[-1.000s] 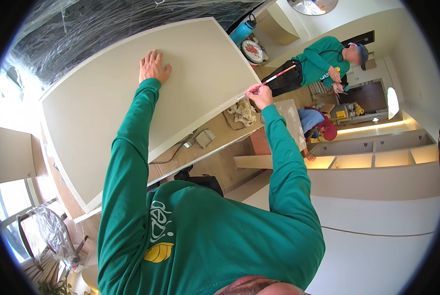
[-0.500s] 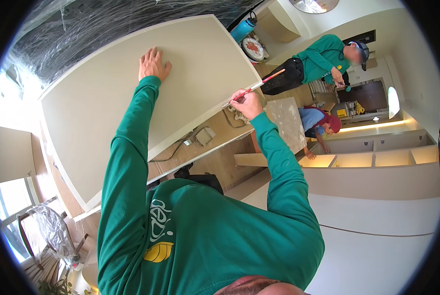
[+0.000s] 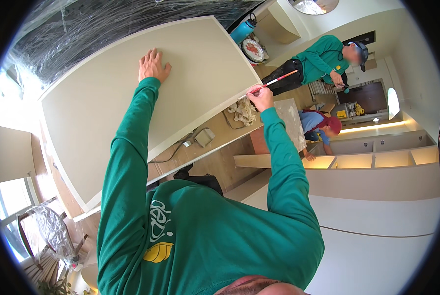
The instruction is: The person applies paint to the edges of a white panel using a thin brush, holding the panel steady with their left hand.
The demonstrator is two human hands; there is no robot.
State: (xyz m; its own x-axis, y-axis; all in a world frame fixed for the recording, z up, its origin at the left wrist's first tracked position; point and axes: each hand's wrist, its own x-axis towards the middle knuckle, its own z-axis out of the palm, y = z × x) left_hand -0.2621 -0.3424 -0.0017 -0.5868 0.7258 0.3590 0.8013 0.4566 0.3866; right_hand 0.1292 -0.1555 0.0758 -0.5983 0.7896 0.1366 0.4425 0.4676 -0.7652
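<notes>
A large beige panel [image 3: 107,113] with a pale edge strip lies in front of me, tilted across the view. My left hand [image 3: 152,66] rests flat on its face near the far edge, fingers a little spread. At the panel's right corner, my right hand [image 3: 262,97] pinches a thin red-and-white paintbrush [image 3: 283,77]. Its long handle points up to the right. The tip points down-left along the near edge strip; whether it touches is too small to tell. Below the right hand lies a crumpled cream rag [image 3: 243,112].
Under the panel is a wooden surface with a cable and a small box [image 3: 204,137]. A blue bottle [image 3: 243,28] and a round tin [image 3: 253,49] stand beyond the corner. Two people work at right, one by a lit shelf unit [image 3: 354,161]. A plastic-wrapped chair [image 3: 51,227] is at left.
My right hand has slid right along the panel's near edge to the corner, carrying the paintbrush. More of the rag shows. My left hand has stayed in place.
</notes>
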